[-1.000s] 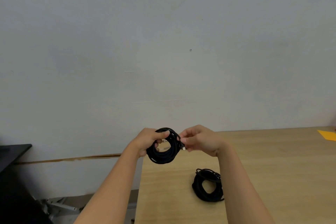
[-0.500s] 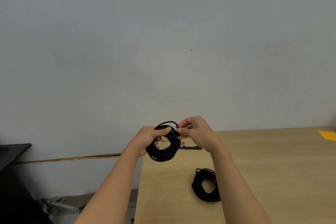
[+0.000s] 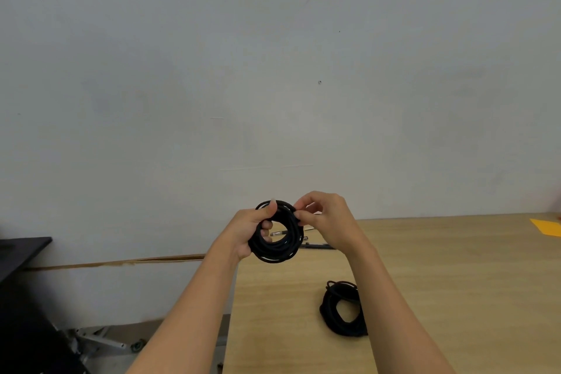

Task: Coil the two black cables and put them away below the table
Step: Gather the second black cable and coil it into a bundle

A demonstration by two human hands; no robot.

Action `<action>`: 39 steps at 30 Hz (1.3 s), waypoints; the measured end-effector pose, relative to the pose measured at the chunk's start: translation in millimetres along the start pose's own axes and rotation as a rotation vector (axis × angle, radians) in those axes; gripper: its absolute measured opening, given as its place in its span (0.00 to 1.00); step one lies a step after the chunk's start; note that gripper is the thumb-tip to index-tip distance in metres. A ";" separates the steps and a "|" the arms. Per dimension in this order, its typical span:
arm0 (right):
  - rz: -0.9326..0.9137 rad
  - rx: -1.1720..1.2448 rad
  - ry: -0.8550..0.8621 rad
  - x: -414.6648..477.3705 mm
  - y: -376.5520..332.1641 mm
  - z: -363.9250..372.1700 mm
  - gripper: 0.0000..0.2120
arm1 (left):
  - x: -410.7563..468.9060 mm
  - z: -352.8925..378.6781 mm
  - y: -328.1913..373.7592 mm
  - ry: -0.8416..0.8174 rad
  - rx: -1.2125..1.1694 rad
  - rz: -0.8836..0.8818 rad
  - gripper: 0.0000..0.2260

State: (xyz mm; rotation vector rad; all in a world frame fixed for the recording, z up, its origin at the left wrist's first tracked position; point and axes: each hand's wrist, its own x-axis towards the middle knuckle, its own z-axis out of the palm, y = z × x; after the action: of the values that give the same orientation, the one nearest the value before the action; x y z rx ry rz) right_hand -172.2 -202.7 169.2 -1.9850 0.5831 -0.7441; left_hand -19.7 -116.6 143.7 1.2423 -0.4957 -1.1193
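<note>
left hand [image 3: 249, 229] stays clamped on the held black coiled cable [image 3: 277, 232] above the wooden table [image 3: 440, 276] far-left edge; right hand [image 3: 326, 218] fingers, raised since earlier, pinch its right rim. second black coiled cable [image 3: 341, 310] lies unmoved nearer.

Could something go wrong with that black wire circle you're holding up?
Maybe. The held coil is gripped by the left hand on one side only, while the right hand pinches its top, so loops could spring loose. It hangs near the table edge, so a slip might drop it to the floor. The right forearm also crosses the second coil and could nudge it.
</note>
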 end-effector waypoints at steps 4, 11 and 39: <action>0.029 0.070 -0.053 4.6 -0.1 -3.2 0.06 | -0.1 1.6 -1.9 -0.019 -0.032 -0.009 0.17; 0.241 0.291 -0.177 3.6 9.8 -10.5 0.10 | -7.2 5.5 9.1 -0.007 0.064 0.058 0.16; 0.267 -0.057 -0.212 -1.1 1.4 -4.6 0.10 | -5.9 8.2 -3.5 0.099 0.074 0.044 0.11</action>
State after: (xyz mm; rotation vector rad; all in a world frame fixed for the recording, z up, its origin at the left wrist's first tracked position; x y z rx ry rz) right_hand -176.3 -205.4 169.6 -1.9573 0.7292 -0.3531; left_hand -30.2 -115.2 144.6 1.3380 -0.4908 -1.0044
